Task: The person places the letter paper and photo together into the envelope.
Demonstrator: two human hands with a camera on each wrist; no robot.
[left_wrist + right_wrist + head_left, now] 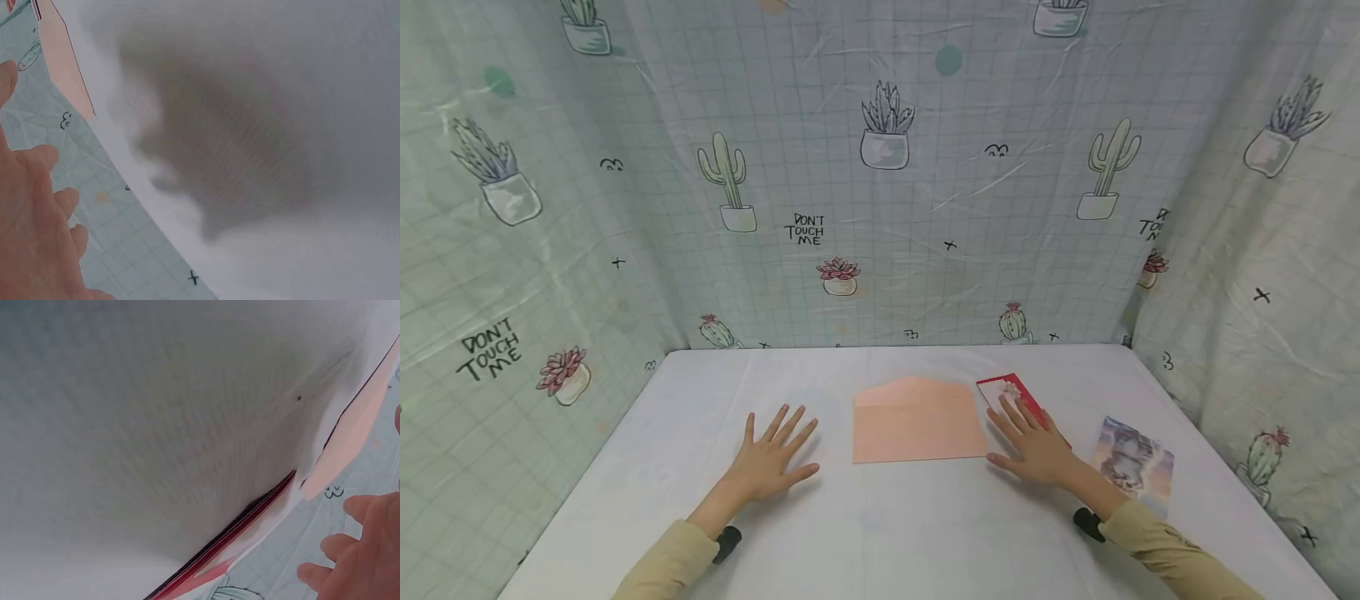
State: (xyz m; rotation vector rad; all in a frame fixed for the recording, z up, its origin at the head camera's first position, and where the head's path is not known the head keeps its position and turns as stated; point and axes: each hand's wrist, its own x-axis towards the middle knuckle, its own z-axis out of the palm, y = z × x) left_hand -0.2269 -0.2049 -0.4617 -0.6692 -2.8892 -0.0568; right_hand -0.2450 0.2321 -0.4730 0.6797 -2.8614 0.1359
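Peach envelope [917, 433]: lies flat on the white table [880, 533], at the middle, between the two hands. Its pointed flap [913, 392] is unfolded toward the far side.

Left hand [767, 467]: positioned left of the envelope and apart from it, back of the hand up. All fingers are straight and spread, with the thumb pointing right. The hand holds nothing. In the left wrist view, a broad shadow [219, 144] falls on the tabletop beside the hand.

Right hand [1037, 450]: positioned over the near part of the red-and-white flower card [1004, 389], partly hiding it in the head view. The fingers are straight and spread; nothing is pinched. The right wrist view shows a gap between fingers and card.

Flower card: lies at a slant just right of the envelope, with a red border along its right side.

Picture postcard [1135, 454]: lies farther right and nearer than the flower card, its near end beside the right sleeve [1172, 550].

Surroundings: a tan left sleeve [666, 562] ends behind a dark wrist unit [727, 544]; a matching unit [1089, 525] sits at the right wrist. A cactus-print curtain [955, 267] encloses the far, left and right sides.
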